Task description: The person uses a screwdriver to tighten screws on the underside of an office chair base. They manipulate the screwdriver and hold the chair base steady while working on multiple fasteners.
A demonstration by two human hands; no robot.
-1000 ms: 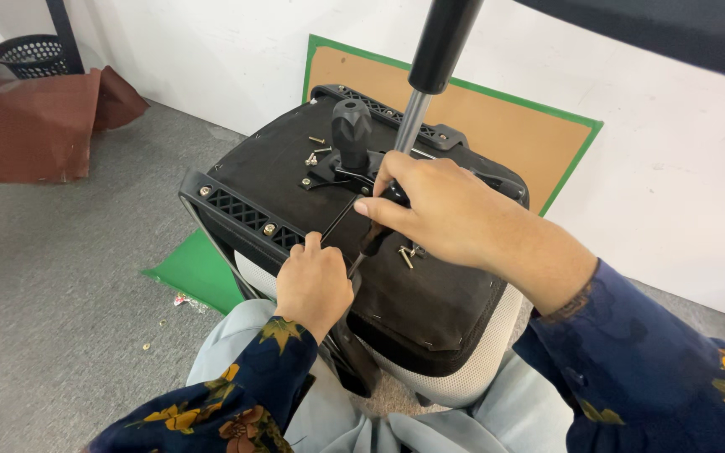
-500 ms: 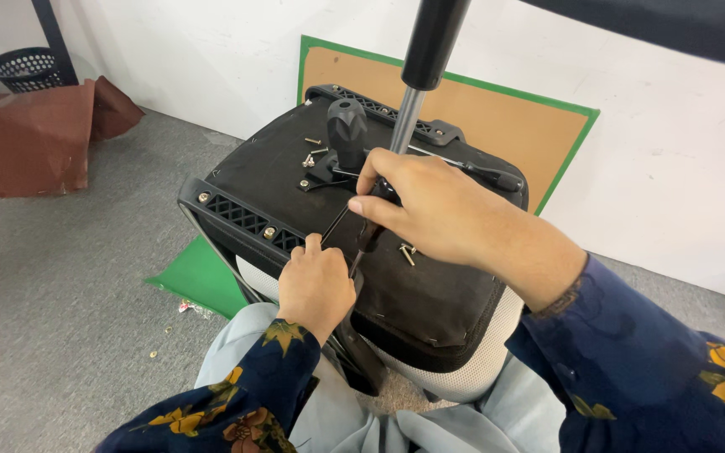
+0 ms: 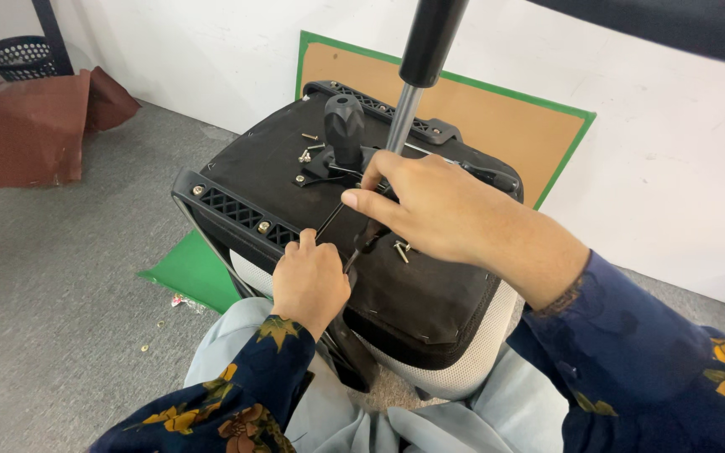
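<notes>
An upturned office chair seat (image 3: 430,302) with a black underside rests on my lap. Its gas-lift column (image 3: 417,80) rises from the mechanism at the middle. My right hand (image 3: 430,210) lies over the mechanism plate, fingers pinching a thin dark tool or lever (image 3: 361,243) by the column's base. My left hand (image 3: 310,281) is closed on the seat's near edge, thumb up, gripping the black frame. A black knob lever (image 3: 344,126) stands up beside the column. Several loose screws (image 3: 305,151) lie on the underside, and one more screw (image 3: 400,249) sits by my right hand.
A brown board with green edging (image 3: 505,126) leans on the white wall behind the seat. A green sheet (image 3: 190,273) lies on the grey carpet, small bits of hardware (image 3: 157,327) next to it. A brown sheet (image 3: 23,126) and a black mesh basket (image 3: 18,54) are at the far left.
Both hands keep the same hold on the seat and mechanism. Only the view has shifted slightly.
</notes>
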